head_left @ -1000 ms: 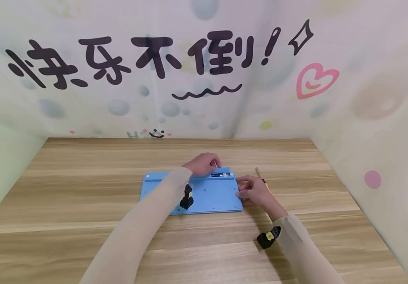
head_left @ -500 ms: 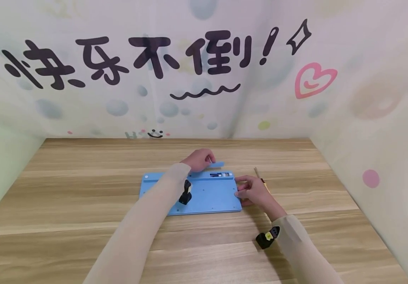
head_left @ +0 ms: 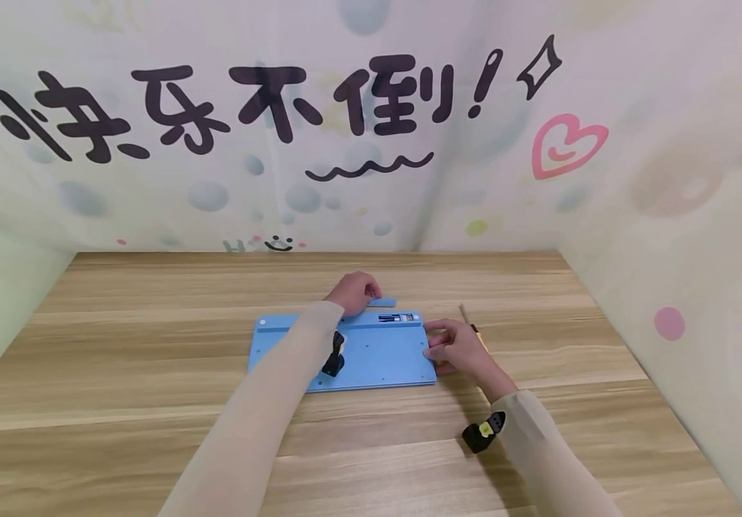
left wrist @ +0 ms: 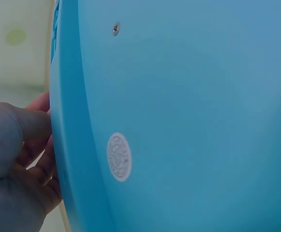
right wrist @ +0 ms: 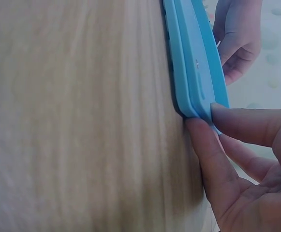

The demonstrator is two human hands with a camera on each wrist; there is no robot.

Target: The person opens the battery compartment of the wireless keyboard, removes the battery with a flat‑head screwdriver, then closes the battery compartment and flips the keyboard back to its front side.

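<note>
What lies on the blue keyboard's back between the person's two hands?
In the head view, an open battery slot lies on the blue keyboard between left hand and right hand.

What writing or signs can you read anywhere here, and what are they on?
"快乐不倒!" in big black brush letters on the backdrop wall, above a wavy line.
A pink heart, a black diamond outline and a small smiley face are drawn on the same wall; the pale letters beside the smiley are too faint to read.
The round white sticker on the blue keyboard bears print too small to read.
</note>
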